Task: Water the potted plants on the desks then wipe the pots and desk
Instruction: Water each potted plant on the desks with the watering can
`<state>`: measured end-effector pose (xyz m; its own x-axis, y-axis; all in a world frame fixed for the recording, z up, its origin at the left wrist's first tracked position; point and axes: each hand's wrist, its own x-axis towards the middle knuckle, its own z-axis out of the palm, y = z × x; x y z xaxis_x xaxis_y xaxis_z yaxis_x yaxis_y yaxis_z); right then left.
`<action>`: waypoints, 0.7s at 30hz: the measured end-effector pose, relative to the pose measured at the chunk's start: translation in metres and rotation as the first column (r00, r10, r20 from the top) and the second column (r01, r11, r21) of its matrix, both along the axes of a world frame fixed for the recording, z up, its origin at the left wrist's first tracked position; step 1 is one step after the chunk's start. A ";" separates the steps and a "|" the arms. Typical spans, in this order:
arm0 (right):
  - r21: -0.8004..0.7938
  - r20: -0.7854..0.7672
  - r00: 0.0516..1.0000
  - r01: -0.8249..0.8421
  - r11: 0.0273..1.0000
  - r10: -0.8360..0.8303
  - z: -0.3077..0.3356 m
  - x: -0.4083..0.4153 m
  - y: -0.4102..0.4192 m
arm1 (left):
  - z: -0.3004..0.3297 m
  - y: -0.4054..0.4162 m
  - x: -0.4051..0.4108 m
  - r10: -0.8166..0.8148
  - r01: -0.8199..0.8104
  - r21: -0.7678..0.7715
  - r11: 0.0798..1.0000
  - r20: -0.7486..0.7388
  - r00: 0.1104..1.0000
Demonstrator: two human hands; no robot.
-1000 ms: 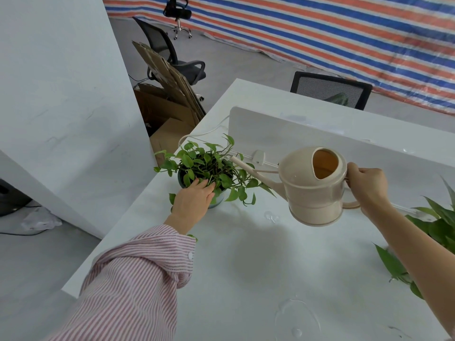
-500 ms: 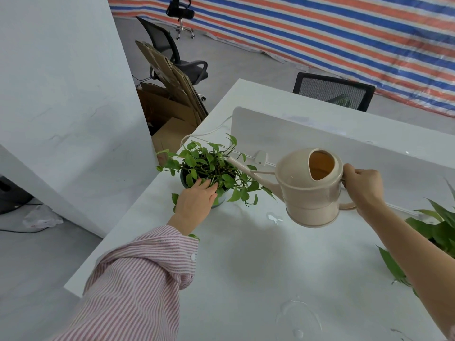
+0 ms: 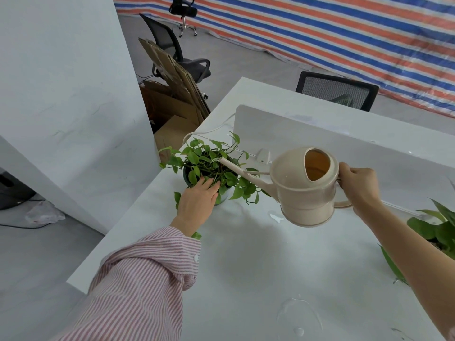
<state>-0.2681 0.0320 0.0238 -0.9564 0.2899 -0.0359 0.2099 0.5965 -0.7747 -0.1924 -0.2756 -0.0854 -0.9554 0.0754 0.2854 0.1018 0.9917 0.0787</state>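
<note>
Small plant: the small potted plant (image 3: 211, 168) stands near the desk's left corner; only a sliver of its dark pot shows between the leaves.
Left hand: the left hand (image 3: 198, 203) lies against the near side of that pot, fingers fairly straight and reaching in among the leaves, curled round nothing that I can see (it looks to be steadying the pot or parting the foliage).
Spout: the tip of the long spout (image 3: 240, 171) sits over the middle of the foliage; whether water is running just now is too fine to tell.
Watering can: the cream watering can (image 3: 305, 185) hangs in the air above the desk (image 3: 246, 279), tilted toward the small plant, with some water visible through its top opening.
Right hand: the right hand (image 3: 358, 187) has its fingers wrapped round the can's handle.
Second plant: a larger plant (image 3: 435, 227) sits at the right edge, only partly in view; I cannot tell whether it has been watered.
Spills: a small puddle (image 3: 275, 216) lies under the can and a wider wet patch (image 3: 299, 316) nearer the front edge.
Progress: watering seems under way on this pot. Wiping of pots and desk looks not yet begun (no cloth is in view).
</note>
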 end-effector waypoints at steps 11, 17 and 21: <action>-0.016 -0.016 0.999 -0.034 0.999 0.034 0.003 -0.002 -0.010 | -0.008 0.004 0.007 0.039 -0.044 0.097 0.994 0.053 0.998; -0.024 -0.006 0.999 -0.045 0.999 0.045 0.004 -0.002 -0.011 | -0.007 0.002 0.009 0.021 -0.025 0.104 0.994 0.035 0.999; -0.040 -0.002 0.999 -0.036 0.999 0.036 0.003 -0.001 -0.007 | -0.007 0.001 0.010 0.001 -0.002 0.080 0.997 0.004 1.000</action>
